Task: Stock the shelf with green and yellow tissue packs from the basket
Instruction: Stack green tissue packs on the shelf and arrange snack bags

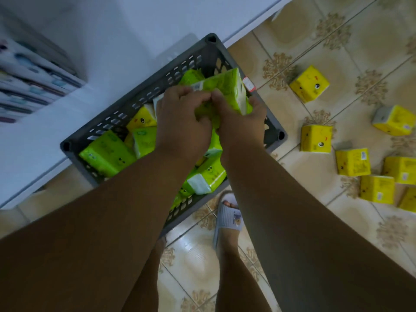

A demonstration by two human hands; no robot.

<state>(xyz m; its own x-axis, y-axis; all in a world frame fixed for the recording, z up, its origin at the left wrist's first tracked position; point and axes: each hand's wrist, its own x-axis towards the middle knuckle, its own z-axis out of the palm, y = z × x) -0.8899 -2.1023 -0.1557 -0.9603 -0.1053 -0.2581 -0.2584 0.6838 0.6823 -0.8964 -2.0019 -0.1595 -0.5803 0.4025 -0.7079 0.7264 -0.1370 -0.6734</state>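
White shelf unit [67, 91] at left. Grey slotted plastic basket [139, 102] w/ green & yellow packs sat beside it. Left hand [182, 122] & right hand [240, 122], fingers curled, both gripped green plastic-wrapped tissue pack [227, 88] above basket. Yellow cube tissue packs [316, 138] lay on tiled floor [337, 221] at right.

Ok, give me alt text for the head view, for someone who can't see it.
Both hands, left hand and right hand, grip a green tissue pack over a grey basket of green and yellow packs. More yellow packs lie on the tiled floor.
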